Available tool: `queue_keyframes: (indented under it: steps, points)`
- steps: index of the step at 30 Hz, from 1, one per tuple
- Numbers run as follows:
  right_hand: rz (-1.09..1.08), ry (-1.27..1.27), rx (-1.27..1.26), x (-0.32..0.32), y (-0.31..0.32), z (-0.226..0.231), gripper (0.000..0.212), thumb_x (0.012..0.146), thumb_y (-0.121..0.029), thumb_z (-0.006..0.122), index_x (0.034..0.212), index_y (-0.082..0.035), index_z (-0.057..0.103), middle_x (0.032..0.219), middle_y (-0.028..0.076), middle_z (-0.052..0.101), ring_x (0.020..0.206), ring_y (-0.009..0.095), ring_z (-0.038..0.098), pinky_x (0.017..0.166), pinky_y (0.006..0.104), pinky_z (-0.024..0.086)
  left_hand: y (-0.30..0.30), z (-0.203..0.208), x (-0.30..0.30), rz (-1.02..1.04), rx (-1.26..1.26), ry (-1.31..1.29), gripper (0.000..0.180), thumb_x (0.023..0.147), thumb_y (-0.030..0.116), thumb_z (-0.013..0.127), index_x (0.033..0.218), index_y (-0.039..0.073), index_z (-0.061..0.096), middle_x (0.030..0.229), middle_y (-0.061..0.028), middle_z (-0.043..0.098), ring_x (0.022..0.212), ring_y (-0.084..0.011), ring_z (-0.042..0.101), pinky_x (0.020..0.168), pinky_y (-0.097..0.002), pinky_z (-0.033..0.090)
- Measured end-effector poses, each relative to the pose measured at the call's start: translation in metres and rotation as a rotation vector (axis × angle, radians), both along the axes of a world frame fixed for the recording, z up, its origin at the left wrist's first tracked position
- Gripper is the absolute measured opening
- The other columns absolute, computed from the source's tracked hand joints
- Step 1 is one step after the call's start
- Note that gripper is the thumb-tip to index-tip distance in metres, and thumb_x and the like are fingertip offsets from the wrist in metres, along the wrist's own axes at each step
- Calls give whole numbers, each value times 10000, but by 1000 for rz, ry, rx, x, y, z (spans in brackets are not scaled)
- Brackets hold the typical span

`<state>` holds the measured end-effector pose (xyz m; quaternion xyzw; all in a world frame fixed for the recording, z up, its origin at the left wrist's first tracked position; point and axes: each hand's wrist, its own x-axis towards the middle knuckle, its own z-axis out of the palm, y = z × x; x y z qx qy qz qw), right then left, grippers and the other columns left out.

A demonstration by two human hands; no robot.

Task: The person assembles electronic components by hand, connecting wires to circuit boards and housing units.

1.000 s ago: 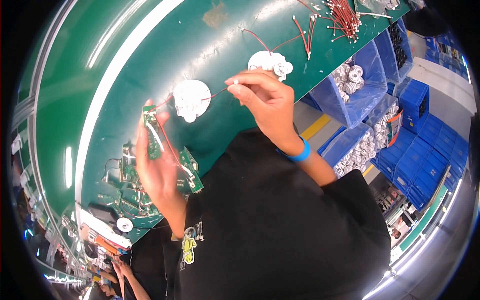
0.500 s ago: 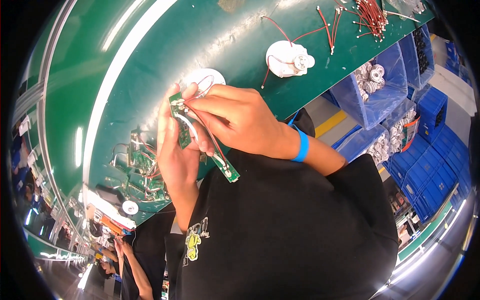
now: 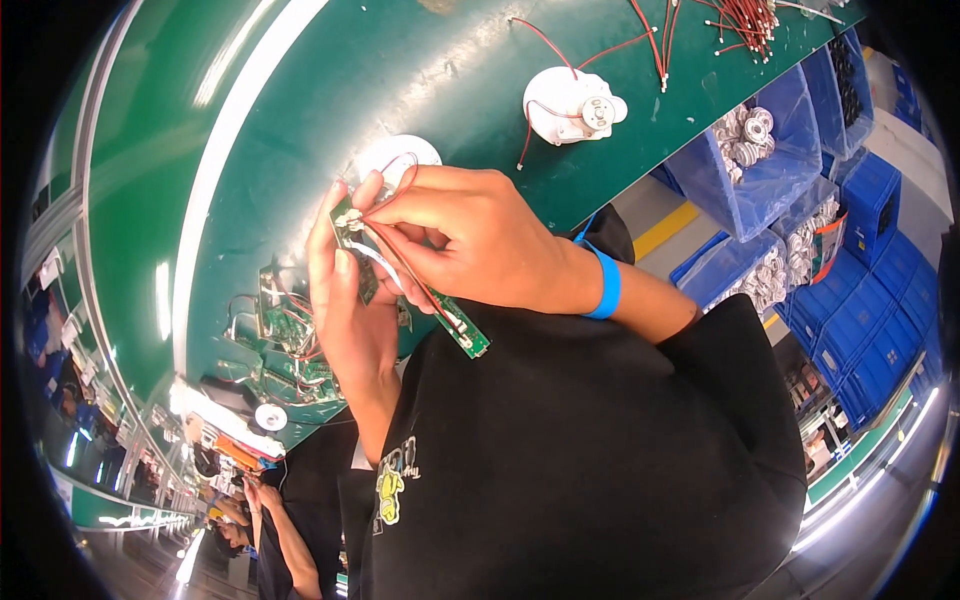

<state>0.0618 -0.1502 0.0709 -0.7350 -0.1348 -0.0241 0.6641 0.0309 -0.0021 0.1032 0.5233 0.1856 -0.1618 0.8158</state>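
My left hand [image 3: 352, 325] is closed around a narrow green circuit board [image 3: 342, 210] held upright above the table. With thumb and fingers pinched, my right hand [image 3: 490, 235] grips a red-and-black wire [image 3: 412, 268] at the white connectors on the board's upper end. A white cable [image 3: 378, 260] links this board to a second green board strip [image 3: 468, 333], which sticks out below my right hand. Just beyond my fingers lies a white round housing [image 3: 400, 152], partly hidden. The wire's tip is covered by my fingertips.
On the green table [image 3: 460, 110] lie a white motor unit [image 3: 570, 105] with red wires, a bundle of red wires [image 3: 745, 25] and a pile of wired circuit boards [image 3: 290, 335]. Blue bins [image 3: 800, 115] of metallic parts stand beyond the right edge. A co-worker's arms [image 3: 285, 535] show lower left.
The view has shifted slightly. The held board has tilted a little, and the second board strip has swung slightly right and up. Both hands keep their hold.
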Motion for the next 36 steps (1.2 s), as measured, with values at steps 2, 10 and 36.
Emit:
queue_keyframes:
  steps: [2, 10, 36]
  points:
    - [-10, 11, -39, 2, -1, 1, 159, 783, 15, 743, 936, 0, 704, 766, 94, 657, 612, 181, 658, 518, 271, 512, 2, -4, -1, 3, 28, -59, 646, 983, 279, 523, 1495, 7, 238, 1498, -238, 365, 1305, -311, 469, 1052, -424, 431]
    - [-33, 64, 54, 2, 1, 2, 117, 788, -8, 748, 901, -15, 715, 788, 89, 697, 597, 164, 658, 530, 262, 508, -3, 2, -1, -2, 94, -60, 637, 984, 266, 523, 1496, 1, 252, 1486, -241, 384, 1317, -310, 466, 1089, -419, 405]
    - [155, 451, 269, 4, -5, 11, 124, 902, -33, 664, 793, 24, 647, 572, 82, 635, 516, 87, 617, 502, 250, 470, -16, 12, -11, -25, 459, -71, 549, 1002, 235, 470, 1486, 21, 324, 1478, -180, 430, 1181, -235, 569, 851, -291, 532]
